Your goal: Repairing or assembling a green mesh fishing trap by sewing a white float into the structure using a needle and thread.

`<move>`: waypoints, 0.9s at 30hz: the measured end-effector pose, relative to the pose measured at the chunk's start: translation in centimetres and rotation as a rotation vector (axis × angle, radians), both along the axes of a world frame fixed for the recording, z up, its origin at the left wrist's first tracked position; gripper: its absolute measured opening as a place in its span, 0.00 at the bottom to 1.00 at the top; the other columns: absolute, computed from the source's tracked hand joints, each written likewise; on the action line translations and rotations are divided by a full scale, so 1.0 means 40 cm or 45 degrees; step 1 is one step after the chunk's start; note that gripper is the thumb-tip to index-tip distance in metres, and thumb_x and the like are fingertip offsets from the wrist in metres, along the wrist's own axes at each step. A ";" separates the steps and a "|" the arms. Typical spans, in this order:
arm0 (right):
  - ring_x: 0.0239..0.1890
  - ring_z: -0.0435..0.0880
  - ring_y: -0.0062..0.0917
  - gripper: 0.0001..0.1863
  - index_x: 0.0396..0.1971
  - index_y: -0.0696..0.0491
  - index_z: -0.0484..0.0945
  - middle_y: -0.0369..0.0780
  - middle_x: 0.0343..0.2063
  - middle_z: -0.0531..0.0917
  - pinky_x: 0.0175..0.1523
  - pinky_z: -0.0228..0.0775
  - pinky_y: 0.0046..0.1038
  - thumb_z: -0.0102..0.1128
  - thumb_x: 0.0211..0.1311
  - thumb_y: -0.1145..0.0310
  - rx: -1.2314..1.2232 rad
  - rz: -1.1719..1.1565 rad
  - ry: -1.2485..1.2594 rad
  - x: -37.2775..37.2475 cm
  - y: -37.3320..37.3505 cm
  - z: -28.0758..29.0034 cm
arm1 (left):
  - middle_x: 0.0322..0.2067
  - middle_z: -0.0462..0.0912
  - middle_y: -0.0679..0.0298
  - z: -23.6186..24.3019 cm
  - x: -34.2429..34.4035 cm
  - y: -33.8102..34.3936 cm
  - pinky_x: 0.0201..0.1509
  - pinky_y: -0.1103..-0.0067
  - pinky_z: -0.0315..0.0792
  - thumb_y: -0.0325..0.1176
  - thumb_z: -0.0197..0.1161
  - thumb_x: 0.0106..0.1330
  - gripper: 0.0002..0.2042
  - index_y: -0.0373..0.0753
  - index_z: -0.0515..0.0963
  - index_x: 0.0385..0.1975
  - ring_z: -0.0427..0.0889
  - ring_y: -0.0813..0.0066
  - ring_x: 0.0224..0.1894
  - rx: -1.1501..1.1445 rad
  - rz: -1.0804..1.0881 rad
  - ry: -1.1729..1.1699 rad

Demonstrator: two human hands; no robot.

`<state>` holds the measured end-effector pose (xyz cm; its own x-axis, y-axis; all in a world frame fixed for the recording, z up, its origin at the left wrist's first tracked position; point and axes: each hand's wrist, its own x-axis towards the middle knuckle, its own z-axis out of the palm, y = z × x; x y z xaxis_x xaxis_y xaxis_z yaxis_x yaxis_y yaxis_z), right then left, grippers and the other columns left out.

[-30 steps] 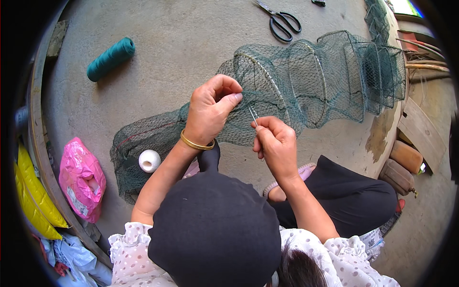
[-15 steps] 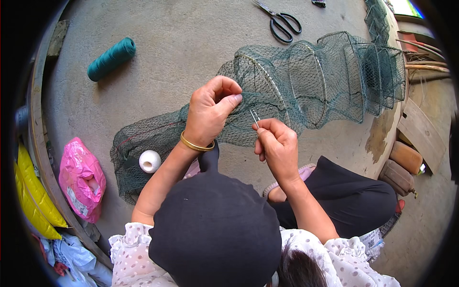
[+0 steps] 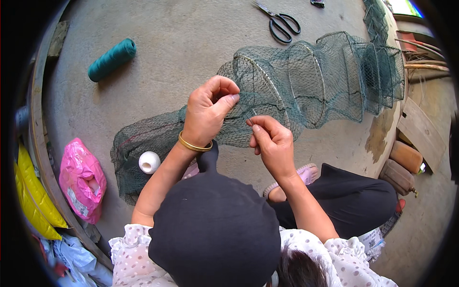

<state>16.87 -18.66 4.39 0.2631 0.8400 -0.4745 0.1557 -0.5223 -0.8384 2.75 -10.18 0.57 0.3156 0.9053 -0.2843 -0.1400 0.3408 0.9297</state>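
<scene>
A long green net trap [image 3: 306,86] with ring frames lies across the concrete floor under both hands. My left hand [image 3: 205,107], with a gold bangle at its wrist, pinches the trap's netting between thumb and forefinger. Close by on the right, my right hand [image 3: 273,143] is closed on a slim metal netting needle, mostly hidden by the fingers. Its thin tip [image 3: 249,117] points toward the left hand, over the mesh. Whether thread runs from it is too fine to tell.
A teal twine spool [image 3: 112,60] lies at far left, and black-handled scissors [image 3: 282,26] at the far side. A white thread cone [image 3: 149,162] sits by my left forearm, near a pink plastic bag [image 3: 82,181]. Wooden boards [image 3: 423,131] lean at right.
My right hand has shifted slightly left, toward the left hand. The needle's shiny forked tip, plain before, now shows only as a thin line. My left hand has barely moved.
</scene>
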 end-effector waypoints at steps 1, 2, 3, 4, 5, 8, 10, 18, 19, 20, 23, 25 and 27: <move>0.16 0.73 0.12 0.08 0.36 0.60 0.80 0.34 0.16 0.77 0.22 0.63 0.17 0.51 0.62 0.76 0.006 -0.016 0.046 0.003 -0.008 -0.003 | 0.26 0.77 0.73 -0.004 0.001 0.003 0.32 0.88 0.68 0.21 0.59 0.61 0.03 0.35 0.77 0.32 0.72 0.90 0.29 0.055 0.033 0.006; 0.17 0.72 0.11 0.08 0.37 0.59 0.80 0.33 0.17 0.77 0.23 0.63 0.16 0.52 0.63 0.77 0.013 -0.031 0.092 0.004 -0.013 -0.004 | 0.26 0.77 0.73 -0.006 0.000 0.005 0.33 0.88 0.67 0.21 0.59 0.61 0.03 0.35 0.77 0.32 0.72 0.90 0.29 0.047 0.013 0.053; 0.17 0.72 0.11 0.08 0.37 0.59 0.80 0.33 0.17 0.77 0.23 0.63 0.16 0.52 0.63 0.77 0.013 -0.030 0.094 0.001 -0.016 -0.003 | 0.26 0.77 0.73 -0.009 0.001 0.006 0.33 0.88 0.67 0.21 0.59 0.61 0.03 0.35 0.77 0.32 0.72 0.90 0.29 0.047 0.014 0.055; 0.17 0.71 0.10 0.08 0.38 0.58 0.80 0.32 0.18 0.77 0.23 0.63 0.15 0.51 0.64 0.77 0.041 -0.034 0.092 -0.002 -0.018 -0.002 | 0.26 0.77 0.73 -0.012 0.003 0.008 0.33 0.88 0.67 0.21 0.59 0.61 0.03 0.35 0.77 0.32 0.72 0.90 0.29 0.063 0.018 0.056; 0.18 0.71 0.09 0.08 0.39 0.58 0.80 0.32 0.19 0.77 0.24 0.63 0.14 0.51 0.65 0.77 0.069 -0.039 0.091 -0.004 -0.021 -0.001 | 0.26 0.77 0.73 -0.014 0.003 0.009 0.33 0.88 0.68 0.20 0.59 0.61 0.03 0.35 0.77 0.32 0.72 0.90 0.29 0.079 0.023 0.056; 0.19 0.71 0.09 0.08 0.39 0.59 0.79 0.32 0.21 0.78 0.25 0.64 0.14 0.51 0.65 0.77 0.053 -0.044 0.104 -0.012 -0.029 0.008 | 0.29 0.77 0.73 -0.021 -0.003 0.006 0.39 0.87 0.69 0.19 0.59 0.62 0.04 0.36 0.77 0.33 0.74 0.88 0.34 0.087 0.006 0.070; 0.20 0.72 0.10 0.08 0.40 0.59 0.79 0.33 0.22 0.79 0.25 0.64 0.14 0.51 0.65 0.77 0.064 -0.057 0.142 -0.008 -0.034 0.007 | 0.27 0.77 0.73 -0.024 0.004 0.005 0.37 0.87 0.68 0.20 0.59 0.62 0.04 0.36 0.77 0.33 0.73 0.88 0.31 0.130 0.026 0.075; 0.22 0.73 0.12 0.09 0.42 0.60 0.78 0.36 0.25 0.80 0.28 0.66 0.14 0.51 0.65 0.78 0.055 -0.069 0.331 -0.004 -0.048 0.009 | 0.29 0.77 0.73 -0.025 -0.003 -0.006 0.39 0.88 0.68 0.20 0.60 0.62 0.03 0.36 0.78 0.32 0.73 0.88 0.33 0.122 0.018 0.077; 0.22 0.73 0.12 0.09 0.42 0.60 0.78 0.36 0.25 0.80 0.28 0.66 0.14 0.51 0.65 0.78 0.072 -0.083 0.381 -0.003 -0.050 0.005 | 0.29 0.77 0.73 -0.024 -0.001 -0.007 0.38 0.88 0.68 0.20 0.60 0.62 0.03 0.36 0.78 0.32 0.74 0.88 0.33 0.124 0.020 0.087; 0.22 0.74 0.13 0.09 0.42 0.60 0.78 0.36 0.25 0.80 0.29 0.67 0.14 0.52 0.66 0.78 0.089 -0.098 0.432 -0.001 -0.053 0.001 | 0.29 0.77 0.74 -0.023 0.001 -0.008 0.38 0.88 0.68 0.20 0.60 0.62 0.03 0.36 0.78 0.32 0.74 0.88 0.33 0.127 0.023 0.098; 0.23 0.74 0.14 0.09 0.42 0.60 0.79 0.37 0.26 0.81 0.30 0.67 0.15 0.53 0.65 0.77 0.088 -0.129 0.488 -0.003 -0.056 -0.004 | 0.29 0.77 0.74 -0.035 0.006 -0.009 0.37 0.87 0.68 0.20 0.59 0.62 0.03 0.36 0.78 0.33 0.73 0.88 0.32 0.139 0.053 0.071; 0.23 0.75 0.15 0.09 0.43 0.60 0.78 0.38 0.27 0.81 0.32 0.68 0.16 0.53 0.66 0.76 0.089 -0.157 0.543 -0.008 -0.054 -0.006 | 0.28 0.77 0.73 -0.033 0.010 -0.014 0.37 0.87 0.68 0.20 0.60 0.62 0.04 0.36 0.78 0.32 0.74 0.88 0.32 0.154 0.027 0.093; 0.23 0.76 0.17 0.09 0.43 0.61 0.77 0.39 0.28 0.81 0.33 0.69 0.17 0.53 0.67 0.74 0.090 -0.183 0.599 -0.022 -0.045 -0.008 | 0.28 0.77 0.73 -0.030 0.016 -0.024 0.37 0.87 0.68 0.20 0.60 0.61 0.04 0.36 0.78 0.32 0.74 0.88 0.32 0.169 0.004 0.116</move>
